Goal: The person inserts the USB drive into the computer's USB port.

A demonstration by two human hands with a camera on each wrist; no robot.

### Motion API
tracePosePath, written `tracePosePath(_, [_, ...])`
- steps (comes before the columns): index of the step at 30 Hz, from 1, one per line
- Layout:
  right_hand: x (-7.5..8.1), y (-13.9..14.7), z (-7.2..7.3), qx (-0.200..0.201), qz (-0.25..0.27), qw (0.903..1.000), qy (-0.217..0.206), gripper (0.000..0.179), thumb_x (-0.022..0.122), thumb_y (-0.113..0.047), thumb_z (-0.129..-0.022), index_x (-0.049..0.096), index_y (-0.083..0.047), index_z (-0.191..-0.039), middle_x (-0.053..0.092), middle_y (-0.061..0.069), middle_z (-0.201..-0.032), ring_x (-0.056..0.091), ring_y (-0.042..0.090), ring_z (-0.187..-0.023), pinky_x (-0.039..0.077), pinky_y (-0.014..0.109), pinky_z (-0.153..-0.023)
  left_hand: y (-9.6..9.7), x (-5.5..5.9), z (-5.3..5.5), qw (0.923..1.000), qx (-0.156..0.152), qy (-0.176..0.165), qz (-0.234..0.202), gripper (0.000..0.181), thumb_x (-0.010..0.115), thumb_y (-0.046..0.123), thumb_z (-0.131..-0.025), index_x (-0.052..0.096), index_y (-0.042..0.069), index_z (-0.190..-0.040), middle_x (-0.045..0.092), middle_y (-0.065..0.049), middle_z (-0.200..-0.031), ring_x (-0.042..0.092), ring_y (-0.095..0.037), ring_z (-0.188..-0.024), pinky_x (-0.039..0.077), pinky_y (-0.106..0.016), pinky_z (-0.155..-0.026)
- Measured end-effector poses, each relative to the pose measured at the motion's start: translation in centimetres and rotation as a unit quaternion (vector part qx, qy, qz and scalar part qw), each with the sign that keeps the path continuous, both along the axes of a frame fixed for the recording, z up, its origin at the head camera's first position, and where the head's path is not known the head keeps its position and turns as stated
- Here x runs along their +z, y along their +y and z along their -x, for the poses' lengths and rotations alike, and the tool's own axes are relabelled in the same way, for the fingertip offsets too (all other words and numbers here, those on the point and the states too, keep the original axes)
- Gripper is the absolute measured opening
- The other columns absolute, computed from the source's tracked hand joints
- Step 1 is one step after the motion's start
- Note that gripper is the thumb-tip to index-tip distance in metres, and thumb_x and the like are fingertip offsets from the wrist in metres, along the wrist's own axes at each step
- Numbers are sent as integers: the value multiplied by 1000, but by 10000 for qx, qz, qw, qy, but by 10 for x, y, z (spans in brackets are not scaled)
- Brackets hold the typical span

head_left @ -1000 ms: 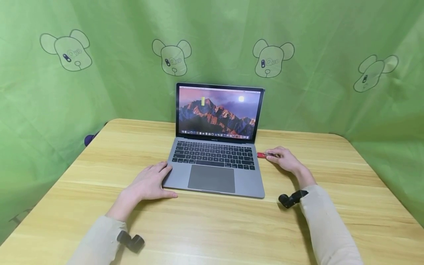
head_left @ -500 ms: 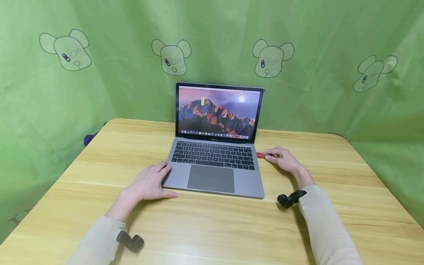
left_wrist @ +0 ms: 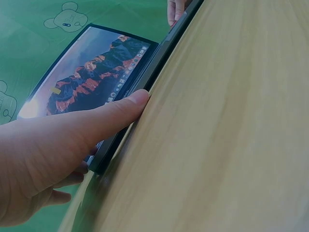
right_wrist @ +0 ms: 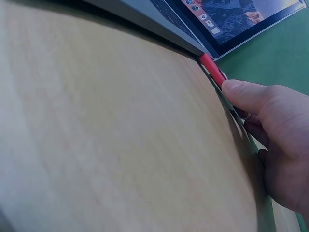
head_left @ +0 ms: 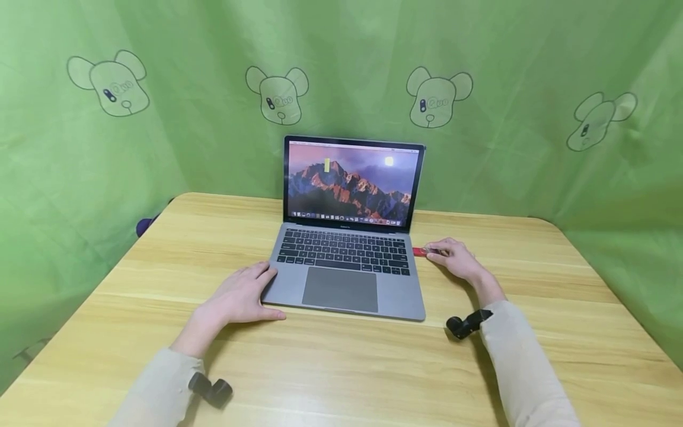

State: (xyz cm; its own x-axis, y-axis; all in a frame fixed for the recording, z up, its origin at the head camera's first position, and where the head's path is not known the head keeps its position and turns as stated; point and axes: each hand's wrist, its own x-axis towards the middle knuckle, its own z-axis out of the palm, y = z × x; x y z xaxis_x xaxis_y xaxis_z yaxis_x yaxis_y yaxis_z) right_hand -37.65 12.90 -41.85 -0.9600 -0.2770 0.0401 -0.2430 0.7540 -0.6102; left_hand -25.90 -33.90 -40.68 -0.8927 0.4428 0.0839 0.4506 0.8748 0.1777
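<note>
An unfolded grey laptop (head_left: 339, 289) sits on the wooden table, its screen lit with a mountain picture. My left hand (head_left: 237, 295) rests at its front left corner. The thumb (left_wrist: 137, 98) lies straight along the front edge, and the other fingers are at the left side. My right hand (head_left: 455, 258) pinches a red USB flash drive (right_wrist: 211, 69) between thumb and fingers. The drive's red end points at the laptop's right side and meets its edge in the right wrist view. A metal part and a small ring show near my fingertips.
Light wooden table (head_left: 341, 367) surrounds the laptop. Behind and on both sides hangs a green curtain (head_left: 352, 71) printed with mouse heads. A dark purple object (head_left: 144, 226) shows past the table's left edge. Black wrist cameras stick out from both sleeves.
My right hand, with the flash drive, has shifted very slightly left toward the laptop. The left hand stays in place at the corner. The head view has tilted a little.
</note>
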Motion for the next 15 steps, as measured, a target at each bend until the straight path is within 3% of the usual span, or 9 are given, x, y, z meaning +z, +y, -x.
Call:
tracePosePath(6, [-1,2,4,119,342,9993,62,37,57,-25,-93,59,1,-120,51,24,-119,42,38,-112,27,58,-97,1,0,1,10000,20,12,-37,103,62,72,-67,41,0,-137,35,-24,-142,34,-40,-129,28,-53,-105])
tracePosePath(11, [1,7,1,99,732,9970,-238,46,57,-28,-93,52,2,-128,45,27,-130,36,42,-120,22,59,-102,3,0,1,10000,-32,47,-12,104,61,74,-67,41,0,-137,35,-24,-142,34,-39,-129,27,-54,-105])
tracePosePath(15, [7,12,-2,35,846,9952,-495,55,55,-32,-93,43,1,-135,37,27,-138,32,42,-125,26,57,-100,4,1,2,10000,-58,69,34,104,59,75,-67,41,0,-138,35,-23,-142,33,-38,-130,26,-53,-106])
